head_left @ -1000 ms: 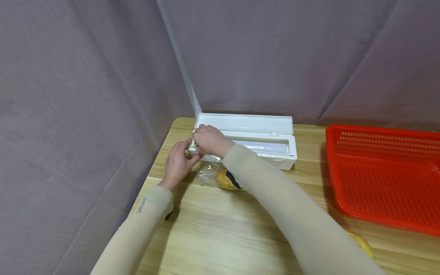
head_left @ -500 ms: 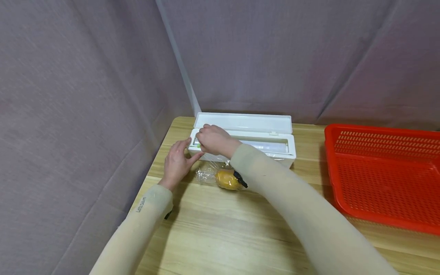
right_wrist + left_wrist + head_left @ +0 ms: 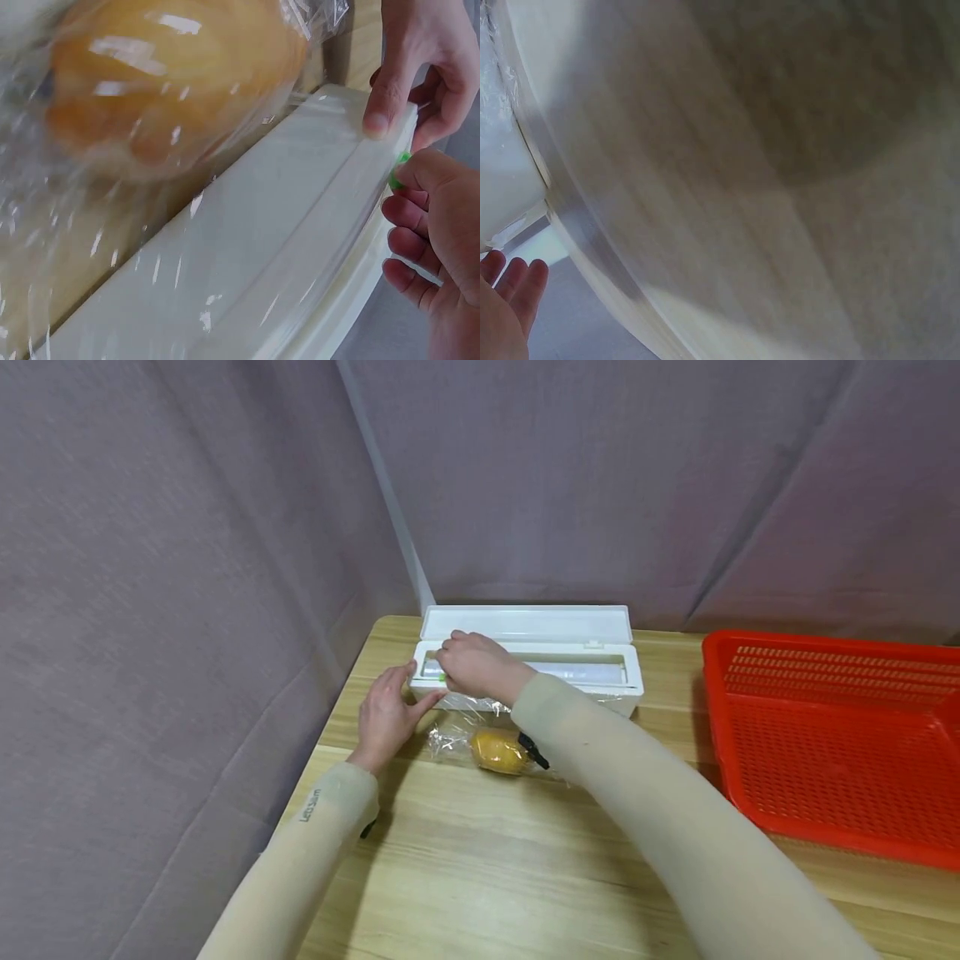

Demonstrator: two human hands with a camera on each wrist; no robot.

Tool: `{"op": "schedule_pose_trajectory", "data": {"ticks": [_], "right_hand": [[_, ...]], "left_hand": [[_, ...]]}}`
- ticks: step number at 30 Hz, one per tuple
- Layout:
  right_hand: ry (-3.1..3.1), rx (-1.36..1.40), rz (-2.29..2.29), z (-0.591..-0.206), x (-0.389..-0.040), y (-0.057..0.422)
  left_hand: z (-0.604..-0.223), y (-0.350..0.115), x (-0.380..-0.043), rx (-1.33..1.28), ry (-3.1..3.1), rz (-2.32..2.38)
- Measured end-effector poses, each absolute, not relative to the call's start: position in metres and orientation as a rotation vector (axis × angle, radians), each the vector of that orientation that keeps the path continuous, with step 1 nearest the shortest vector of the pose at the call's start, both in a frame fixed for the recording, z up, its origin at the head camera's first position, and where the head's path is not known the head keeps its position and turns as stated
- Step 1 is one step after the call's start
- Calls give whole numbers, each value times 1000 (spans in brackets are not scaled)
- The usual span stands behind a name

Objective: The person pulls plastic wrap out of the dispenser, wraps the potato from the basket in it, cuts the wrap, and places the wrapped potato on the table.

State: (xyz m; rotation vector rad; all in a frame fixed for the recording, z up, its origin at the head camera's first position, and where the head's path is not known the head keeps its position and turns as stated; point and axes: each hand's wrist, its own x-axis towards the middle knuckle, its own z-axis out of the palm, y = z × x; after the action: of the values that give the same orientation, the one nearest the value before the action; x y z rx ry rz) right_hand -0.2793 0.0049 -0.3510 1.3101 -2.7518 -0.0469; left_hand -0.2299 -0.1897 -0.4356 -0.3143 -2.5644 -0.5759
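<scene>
A white cling film dispenser [image 3: 636,672] stands at the back of the table with its lid [image 3: 525,624] raised, and a roll of film [image 3: 588,673] lies inside. My left hand [image 3: 385,714] grips the dispenser's left end, thumb on the front face and fingers round the end. My right hand [image 3: 483,668] pinches the small green slider [image 3: 398,172] on the front rim, near the left end. Clear film [image 3: 450,739] hangs from the rim over the front. Under it on the table, a rounded yellow-orange fruit [image 3: 497,751] is wrapped in the film.
A red perforated plastic basket [image 3: 840,768] stands to the right on the wooden table [image 3: 480,877]. Grey curtains [image 3: 562,485] rise behind and along the left. My right forearm [image 3: 660,810] crosses over the table's front right part.
My right hand has slid a little to the right along the rim with the green slider, uncovering more of the dispenser's left end and the fruit. My left hand has stayed in place.
</scene>
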Motion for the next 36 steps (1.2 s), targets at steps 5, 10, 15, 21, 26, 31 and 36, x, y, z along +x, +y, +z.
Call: {"op": "schedule_pose_trajectory", "data": {"ticks": [5,10,15,21,26,31,36], "right_hand": [[-2777,1303,-40,-351,-278,18],[-2763,1325,-38,-347,-275,37],[-2797,1336,-99,-340,-269,65],[-2815,1338,-112,-337,-265,99],[-2831,1327,-113,-338,-263,129],[-2805,1339,-169,-338,-260,158],[-2749,1369,-152,-339,-258,181]], "left_hand": [[-436,-192,-230,-299,-2573,-571],[-436,-195,-230,-309,-2562,-579],[-436,-198,-230,-302,-2561,-579],[-437,-200,-231,-317,-2556,-569],[-438,-197,-233,-323,-2546,-572],[-437,-196,-232,-317,-2535,-568],[-438,-196,-232,-323,-2529,-574]]}}
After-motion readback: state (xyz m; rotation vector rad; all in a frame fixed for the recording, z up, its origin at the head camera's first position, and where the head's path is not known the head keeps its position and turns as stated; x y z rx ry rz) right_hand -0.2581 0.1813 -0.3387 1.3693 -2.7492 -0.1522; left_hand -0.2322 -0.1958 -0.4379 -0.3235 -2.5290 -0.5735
